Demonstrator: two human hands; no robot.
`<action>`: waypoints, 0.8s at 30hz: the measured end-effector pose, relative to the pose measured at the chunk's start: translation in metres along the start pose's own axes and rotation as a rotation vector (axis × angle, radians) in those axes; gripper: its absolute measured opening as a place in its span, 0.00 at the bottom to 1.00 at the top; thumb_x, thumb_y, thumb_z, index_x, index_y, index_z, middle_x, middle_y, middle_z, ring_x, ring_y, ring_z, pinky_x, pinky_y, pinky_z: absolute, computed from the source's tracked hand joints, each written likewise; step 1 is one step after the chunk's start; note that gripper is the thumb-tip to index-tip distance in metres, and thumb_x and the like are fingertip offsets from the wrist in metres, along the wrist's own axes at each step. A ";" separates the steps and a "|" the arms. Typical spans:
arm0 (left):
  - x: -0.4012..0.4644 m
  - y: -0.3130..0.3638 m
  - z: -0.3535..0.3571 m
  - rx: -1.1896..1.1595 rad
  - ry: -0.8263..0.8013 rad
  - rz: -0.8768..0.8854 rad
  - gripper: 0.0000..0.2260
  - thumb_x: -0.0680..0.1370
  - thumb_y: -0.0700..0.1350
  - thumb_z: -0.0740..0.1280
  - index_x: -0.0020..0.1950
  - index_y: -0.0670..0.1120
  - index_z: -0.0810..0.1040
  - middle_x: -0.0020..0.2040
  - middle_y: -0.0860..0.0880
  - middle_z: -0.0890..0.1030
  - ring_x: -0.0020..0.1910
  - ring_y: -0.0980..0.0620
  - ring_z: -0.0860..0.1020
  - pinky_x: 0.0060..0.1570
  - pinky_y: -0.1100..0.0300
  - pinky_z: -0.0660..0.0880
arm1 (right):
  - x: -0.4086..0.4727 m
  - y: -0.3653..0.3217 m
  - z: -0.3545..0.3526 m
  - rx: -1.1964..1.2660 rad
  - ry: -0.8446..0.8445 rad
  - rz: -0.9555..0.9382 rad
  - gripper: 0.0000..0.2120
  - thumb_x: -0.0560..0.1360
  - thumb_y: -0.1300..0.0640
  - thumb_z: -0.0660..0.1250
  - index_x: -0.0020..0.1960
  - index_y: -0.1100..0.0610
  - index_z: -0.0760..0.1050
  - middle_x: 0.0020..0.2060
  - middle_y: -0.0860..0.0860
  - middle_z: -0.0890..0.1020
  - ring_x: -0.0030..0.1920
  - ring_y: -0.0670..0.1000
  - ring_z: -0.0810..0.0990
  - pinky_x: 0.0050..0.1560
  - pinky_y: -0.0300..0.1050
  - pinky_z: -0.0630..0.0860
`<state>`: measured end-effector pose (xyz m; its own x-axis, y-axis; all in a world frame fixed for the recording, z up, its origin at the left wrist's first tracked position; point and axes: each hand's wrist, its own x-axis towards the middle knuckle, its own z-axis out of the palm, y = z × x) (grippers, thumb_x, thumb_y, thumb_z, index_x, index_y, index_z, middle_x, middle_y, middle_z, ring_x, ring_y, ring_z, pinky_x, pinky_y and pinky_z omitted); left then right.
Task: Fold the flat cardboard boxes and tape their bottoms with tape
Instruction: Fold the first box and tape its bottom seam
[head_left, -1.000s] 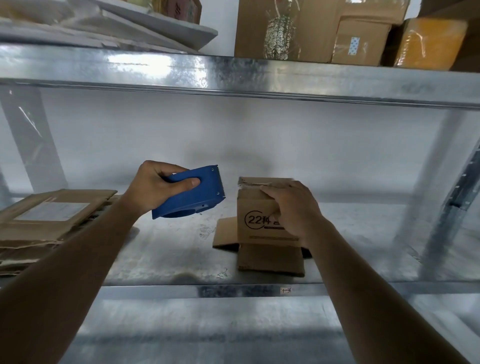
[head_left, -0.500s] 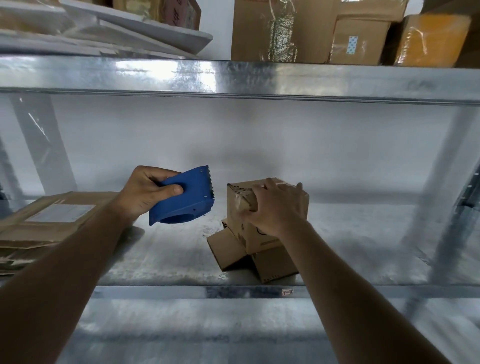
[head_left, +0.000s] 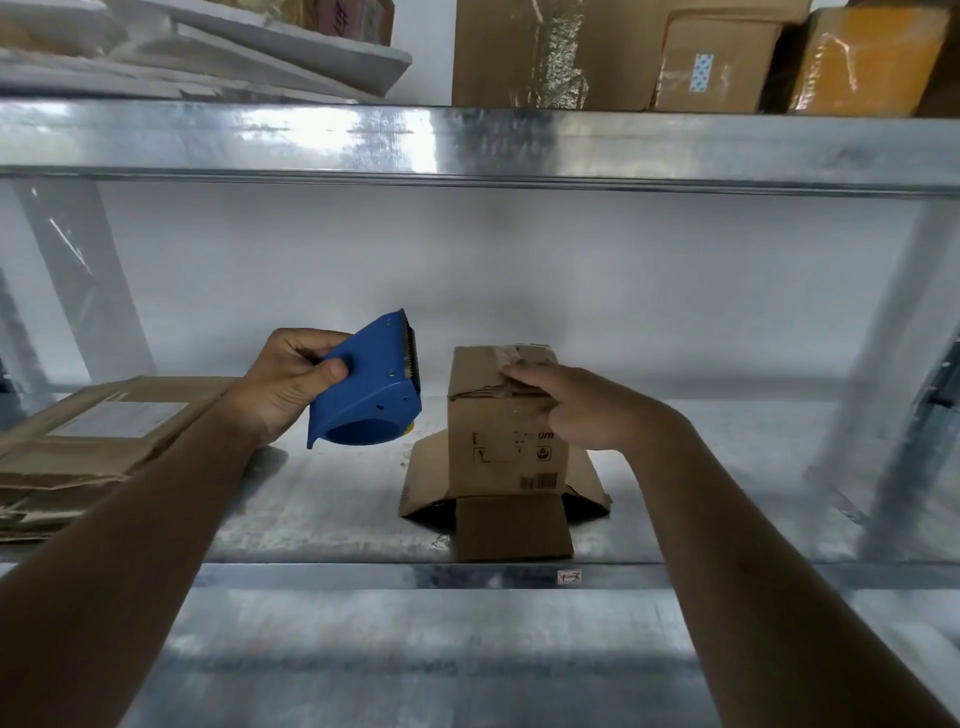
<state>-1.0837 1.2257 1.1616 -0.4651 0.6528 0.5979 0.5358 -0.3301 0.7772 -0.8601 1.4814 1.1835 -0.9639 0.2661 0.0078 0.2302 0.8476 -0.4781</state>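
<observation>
Box (head_left: 503, 431) folded, standing bottom-up under right hand (head_left: 576, 405), flat fingers pressing taped flaps. Left hand (head_left: 291, 379) gripping tape dispenser (head_left: 366, 397) just beside it. Flat boxes (head_left: 88, 447) left of that, probably still to do.

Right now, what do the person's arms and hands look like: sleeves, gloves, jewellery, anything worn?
Both forearms are bare as far as the frame shows, with no sleeves in view. The left hand and right hand wear no gloves. No watch, bracelet, ring or marking is visible on either.
</observation>
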 end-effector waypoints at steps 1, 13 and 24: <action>0.002 -0.002 0.001 0.005 -0.018 -0.003 0.30 0.68 0.67 0.78 0.53 0.41 0.85 0.43 0.48 0.87 0.41 0.53 0.84 0.40 0.62 0.79 | -0.001 0.002 0.002 -0.011 -0.003 -0.006 0.37 0.81 0.66 0.59 0.82 0.37 0.56 0.81 0.45 0.59 0.76 0.54 0.65 0.75 0.56 0.68; 0.009 -0.001 0.025 -0.087 0.010 -0.130 0.20 0.80 0.32 0.61 0.33 0.47 0.83 0.31 0.52 0.81 0.31 0.56 0.80 0.33 0.64 0.78 | -0.012 -0.047 0.029 0.317 0.670 -0.624 0.11 0.81 0.56 0.70 0.63 0.53 0.82 0.44 0.48 0.81 0.42 0.47 0.81 0.46 0.39 0.80; -0.005 0.010 0.014 -0.073 0.013 -0.174 0.30 0.85 0.28 0.50 0.32 0.48 0.80 0.33 0.51 0.81 0.33 0.55 0.79 0.33 0.62 0.78 | -0.020 -0.081 0.042 0.707 0.394 -0.546 0.13 0.84 0.54 0.61 0.58 0.57 0.81 0.45 0.51 0.84 0.45 0.54 0.83 0.50 0.54 0.82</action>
<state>-1.0664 1.2286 1.1636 -0.5556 0.6954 0.4557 0.3946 -0.2619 0.8807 -0.8655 1.3883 1.1851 -0.7709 0.1620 0.6160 -0.4920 0.4628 -0.7374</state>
